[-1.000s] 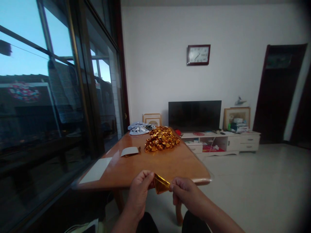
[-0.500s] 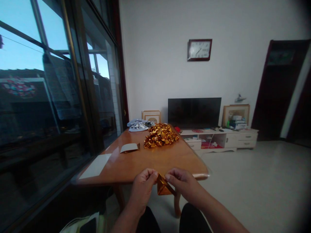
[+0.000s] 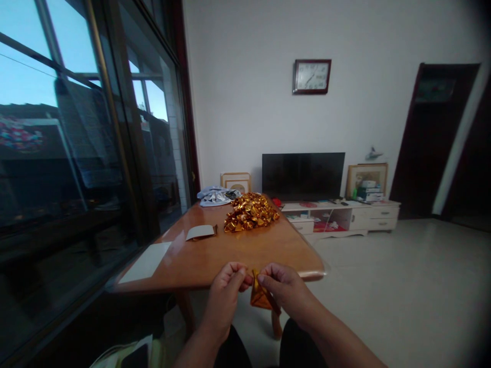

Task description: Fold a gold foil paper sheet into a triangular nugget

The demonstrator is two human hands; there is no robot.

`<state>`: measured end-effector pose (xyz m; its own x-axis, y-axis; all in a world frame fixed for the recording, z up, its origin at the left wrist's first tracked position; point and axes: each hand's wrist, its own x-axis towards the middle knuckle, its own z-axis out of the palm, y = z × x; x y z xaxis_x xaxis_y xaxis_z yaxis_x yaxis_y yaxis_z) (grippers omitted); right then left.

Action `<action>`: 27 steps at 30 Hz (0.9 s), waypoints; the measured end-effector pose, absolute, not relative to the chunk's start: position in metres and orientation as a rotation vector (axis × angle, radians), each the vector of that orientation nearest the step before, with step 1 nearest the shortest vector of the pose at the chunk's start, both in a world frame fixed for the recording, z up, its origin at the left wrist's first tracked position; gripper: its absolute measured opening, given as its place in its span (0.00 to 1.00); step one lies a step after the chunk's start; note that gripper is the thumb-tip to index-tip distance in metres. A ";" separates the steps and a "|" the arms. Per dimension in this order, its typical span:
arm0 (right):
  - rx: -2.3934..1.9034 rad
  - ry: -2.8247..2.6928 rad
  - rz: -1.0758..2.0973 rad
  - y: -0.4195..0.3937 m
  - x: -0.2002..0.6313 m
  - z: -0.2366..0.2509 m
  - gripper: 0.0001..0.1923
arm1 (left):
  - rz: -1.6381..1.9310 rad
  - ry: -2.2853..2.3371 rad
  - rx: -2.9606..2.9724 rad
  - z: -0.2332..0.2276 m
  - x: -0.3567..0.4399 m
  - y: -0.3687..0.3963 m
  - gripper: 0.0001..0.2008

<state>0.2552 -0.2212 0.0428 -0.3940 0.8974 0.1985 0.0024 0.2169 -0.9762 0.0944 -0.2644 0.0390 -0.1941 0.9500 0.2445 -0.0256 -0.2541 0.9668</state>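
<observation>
Gold foil paper, a small shiny piece folded to a rough triangle [image 3: 261,296], hangs in the air between both hands, just in front of the person's lap and below the near edge of the tabletop. The left hand [image 3: 224,291] has its grip closed, thumb and forefinger pinching the paper's upper left corner. The right hand [image 3: 282,289] is likewise closed, pinching the top edge from the other side, so the two grips nearly touch above the paper. From those pinch points the foil drops downward and slightly to the right, its long axis close to upright, with the lower part lying against the right hand's fingers. Both hands are equally near; the right one covers more of the piece.

Beyond the hands, the glossy brown wooden tabletop [image 3: 245,255] stretches away. A flat white sheet [image 3: 146,261] lies at its left edge. Farther on sits a small folded grey card [image 3: 200,232], and past that a heap of finished gold foil folded pieces [image 3: 249,219], well apart from the hands. At the far end rests a crumpled pale blue bag [image 3: 215,196].

Against the far wall stands a black television [image 3: 303,176] on a low white cabinet [image 3: 345,220], with a dark-framed wall clock [image 3: 312,76] above.
</observation>
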 end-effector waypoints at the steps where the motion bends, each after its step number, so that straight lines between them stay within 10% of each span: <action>1: -0.864 -1.623 1.290 -0.221 0.255 0.043 0.19 | 1.559 1.174 1.260 0.040 0.095 -0.264 0.10; 27: -0.871 -1.674 0.933 -0.219 0.248 0.029 0.14 | 1.738 1.376 1.485 0.031 0.107 -0.261 0.08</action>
<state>0.2478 -0.2189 0.0290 -0.2506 0.8781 0.4076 0.1154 0.4451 -0.8880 0.1073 -0.2615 0.0311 -0.3049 0.8393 0.4502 0.2455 -0.3874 0.8886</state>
